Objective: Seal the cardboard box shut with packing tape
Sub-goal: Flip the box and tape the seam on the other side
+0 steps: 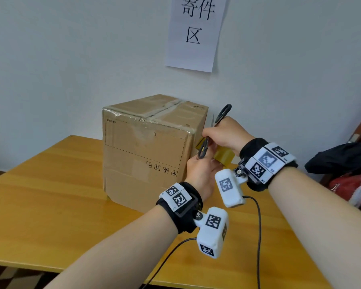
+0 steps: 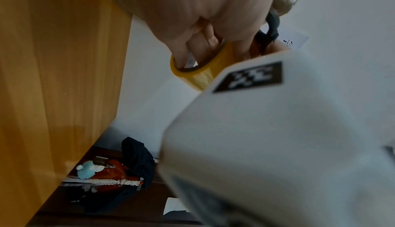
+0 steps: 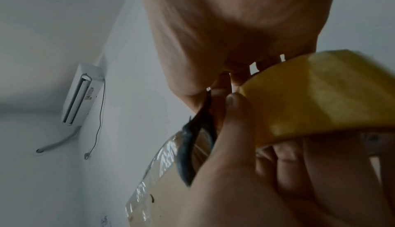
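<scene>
I logged the cardboard box (image 1: 146,151) standing on the wooden table (image 1: 50,205) near the wall, clear tape already running across its top seam. Both hands were at its right side. The left hand (image 1: 200,172) had its fingers curled through the core of the yellow tape roll (image 1: 223,156), confirmed in the left wrist view (image 2: 192,71). The right hand (image 1: 227,136) gripped the dark-handled scissors (image 1: 215,130), one handle loop rising above the hand, the other hanging down beside the box's right edge. I could not tell whether the blades were open; the right wrist view was blurred. On the wall above hung a paper sign (image 1: 196,32). Dark and red clothing (image 1: 346,174) lay off the table's right end.
</scene>
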{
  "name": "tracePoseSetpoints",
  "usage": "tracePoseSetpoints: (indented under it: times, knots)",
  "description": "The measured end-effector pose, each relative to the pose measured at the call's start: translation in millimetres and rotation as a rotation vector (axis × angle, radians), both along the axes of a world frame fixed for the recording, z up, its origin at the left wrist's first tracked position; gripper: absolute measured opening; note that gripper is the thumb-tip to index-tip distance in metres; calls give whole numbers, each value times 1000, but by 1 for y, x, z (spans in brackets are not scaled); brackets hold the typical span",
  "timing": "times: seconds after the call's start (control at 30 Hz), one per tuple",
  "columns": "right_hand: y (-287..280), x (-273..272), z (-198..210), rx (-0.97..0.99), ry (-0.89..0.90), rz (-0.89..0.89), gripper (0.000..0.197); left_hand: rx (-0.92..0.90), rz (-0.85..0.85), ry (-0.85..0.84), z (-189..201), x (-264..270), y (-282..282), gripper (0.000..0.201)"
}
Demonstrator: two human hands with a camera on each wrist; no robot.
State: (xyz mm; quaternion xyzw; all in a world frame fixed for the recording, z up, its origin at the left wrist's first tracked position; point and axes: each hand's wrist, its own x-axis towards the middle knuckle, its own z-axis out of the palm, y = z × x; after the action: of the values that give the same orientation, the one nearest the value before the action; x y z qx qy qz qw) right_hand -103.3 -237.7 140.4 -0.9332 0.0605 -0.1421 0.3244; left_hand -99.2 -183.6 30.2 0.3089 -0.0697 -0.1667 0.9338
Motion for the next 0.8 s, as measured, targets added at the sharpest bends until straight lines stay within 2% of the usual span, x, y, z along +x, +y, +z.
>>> tracePoseSetpoints:
  times: [0.17, 0.3, 0.5, 0.63, 0.67, 0.73, 0.8]
  knots:
    - [2, 3, -2, -17, -34, -5, 26, -20, 14, 15, -1, -1, 2, 87]
    - [0, 3, 0, -21, -52, -3, 29, -26, -15, 11, -2, 2, 1, 57]
    - [2, 5, 3, -47, -30, 14, 28, -28, -4, 26, -2, 2, 0, 65]
    - [2, 7, 2, -35, -4, 32, 18, -17, -8, 2, 0, 1, 1, 54]
    - [2, 7, 2, -35, -4, 34, 16, -11, -4, 9, 1, 0, 2, 58]
    - [2, 8, 2, -42, -5, 35, 18, -20, 13, 32, 3, -3, 3, 81]
    - [2, 9, 1, -39, -4, 35, 19, -21, 27, 47, 5, -4, 4, 83]
